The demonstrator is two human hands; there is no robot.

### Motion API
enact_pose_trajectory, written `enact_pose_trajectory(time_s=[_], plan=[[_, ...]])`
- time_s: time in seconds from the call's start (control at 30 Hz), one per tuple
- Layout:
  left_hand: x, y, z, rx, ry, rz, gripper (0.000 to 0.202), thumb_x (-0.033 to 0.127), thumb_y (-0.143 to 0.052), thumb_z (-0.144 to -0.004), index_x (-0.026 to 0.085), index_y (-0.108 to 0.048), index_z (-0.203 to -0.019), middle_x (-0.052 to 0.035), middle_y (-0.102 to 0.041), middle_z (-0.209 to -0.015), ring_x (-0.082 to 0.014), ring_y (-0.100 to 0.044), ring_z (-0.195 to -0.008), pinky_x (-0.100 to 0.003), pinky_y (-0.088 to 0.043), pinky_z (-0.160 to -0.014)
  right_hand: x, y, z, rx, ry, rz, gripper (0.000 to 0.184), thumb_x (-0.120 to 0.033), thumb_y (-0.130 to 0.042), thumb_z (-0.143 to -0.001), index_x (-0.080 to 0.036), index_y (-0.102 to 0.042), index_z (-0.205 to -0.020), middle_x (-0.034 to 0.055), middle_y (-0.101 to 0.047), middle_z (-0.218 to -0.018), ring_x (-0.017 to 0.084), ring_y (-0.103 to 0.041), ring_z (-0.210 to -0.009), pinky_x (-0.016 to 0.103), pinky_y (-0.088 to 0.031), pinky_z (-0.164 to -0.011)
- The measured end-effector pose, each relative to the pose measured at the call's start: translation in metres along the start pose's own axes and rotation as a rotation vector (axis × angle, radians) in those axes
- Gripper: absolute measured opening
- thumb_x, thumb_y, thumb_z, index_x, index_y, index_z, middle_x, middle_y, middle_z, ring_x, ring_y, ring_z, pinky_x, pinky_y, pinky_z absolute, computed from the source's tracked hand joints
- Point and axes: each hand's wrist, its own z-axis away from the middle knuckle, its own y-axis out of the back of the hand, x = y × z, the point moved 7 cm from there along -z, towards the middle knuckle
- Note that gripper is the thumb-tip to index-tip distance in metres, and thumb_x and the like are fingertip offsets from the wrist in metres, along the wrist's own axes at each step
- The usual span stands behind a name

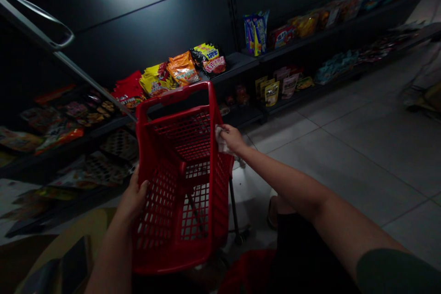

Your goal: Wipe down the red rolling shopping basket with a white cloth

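Note:
A red plastic shopping cart (175, 257) with lattice walls stands in front of me, its basket holding nothing that I can see. My left hand (133, 200) grips the cart's left side, thumb over the rim and the other fingers hidden behind the wall. On the opposite side, my right hand (231, 138) is closed on a white cloth (222, 143), which touches the outer face of the cart's right wall near its far end.
Shelves (237, 62) along the dark wall carry snack packets, among them orange bags (184, 69) and blue bags (255, 34). A metal pole with a loop (86, 73) slants at left. Two dark phone-like objects (74, 264) lie on a yellowish round surface (98, 220). Pale tiles (344, 147) cover the floor.

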Motion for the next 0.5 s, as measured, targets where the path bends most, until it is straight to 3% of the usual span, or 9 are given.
enact_pose_trajectory(time_s=[0.13, 0.33, 0.5], plan=[[0.0, -0.001, 0.003, -0.005, -0.036, 0.043, 0.072, 0.045, -0.041, -0.095, 0.028, -0.015, -0.16, -0.0075, -0.038, -0.16, -0.027, -0.046, -0.141, -0.041, -0.038, -0.117, -0.019, 0.007, -0.002, 0.08, 0.134, 0.028, 0.034, -0.018, -0.054, -0.085, -0.019, -0.072, -0.113, 0.0071, -0.069, -0.112, 0.019, -0.063, -0.106, 0.033, -0.048, -0.098], [0.003, -0.002, 0.005, 0.011, -0.059, 0.061, 0.074, 0.044, -0.045, -0.093, 0.024, -0.018, -0.16, -0.0077, -0.033, -0.163, -0.0284, -0.038, -0.146, -0.043, -0.031, -0.121, 0.005, 0.015, -0.004, 0.056, -0.035, 0.11, 0.035, -0.012, -0.055, -0.079, -0.015, -0.074, -0.108, 0.0079, -0.068, -0.106, 0.02, -0.063, -0.099, 0.033, -0.048, -0.095], [0.005, -0.001, 0.006, 0.028, -0.078, 0.081, 0.075, 0.045, -0.045, -0.092, 0.025, -0.018, -0.159, -0.0067, -0.035, -0.161, -0.0267, -0.041, -0.143, -0.041, -0.034, -0.119, -0.029, 0.013, -0.024, 0.092, 0.08, 0.063, 0.038, -0.014, -0.045, -0.087, -0.018, -0.071, -0.114, 0.0067, -0.066, -0.113, 0.018, -0.059, -0.111, 0.029, -0.044, -0.103]])
